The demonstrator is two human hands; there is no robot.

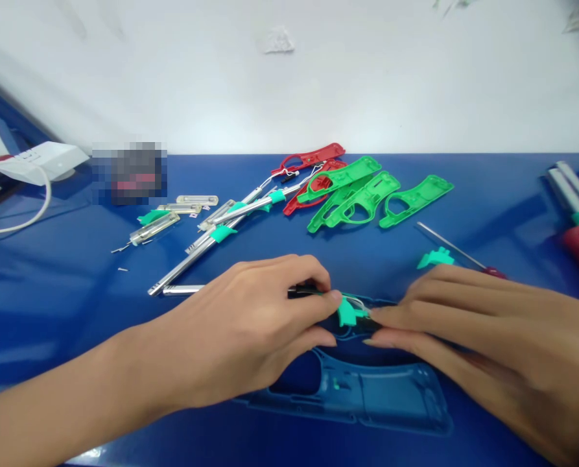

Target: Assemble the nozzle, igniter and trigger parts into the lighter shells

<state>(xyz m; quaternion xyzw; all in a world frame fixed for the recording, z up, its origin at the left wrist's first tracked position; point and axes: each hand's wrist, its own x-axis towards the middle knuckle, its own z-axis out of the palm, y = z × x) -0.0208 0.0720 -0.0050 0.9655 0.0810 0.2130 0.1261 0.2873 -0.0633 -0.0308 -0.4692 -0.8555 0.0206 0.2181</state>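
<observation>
A blue plastic handle shell (391, 399) lies flat on the blue table (50, 311) in front of me. My left hand (250, 331) rests over its left end, fingers pinched on a metal tube (182, 289) that reaches out to the left. My right hand (469, 337) comes in from the right, fingertips pressed together at a small teal plastic piece (348, 312) with a thin wire, right above the shell. Both hands meet at this piece. What lies under the palms is hidden.
Several green handle shells (362, 194) and red ones (308, 159) lie further back. Metal tubes with teal clips (221, 224) are spread to the left. A loose teal piece (435, 258) and a thin rod (449, 246) lie right of centre. A white box with cable (41, 162) stands far left.
</observation>
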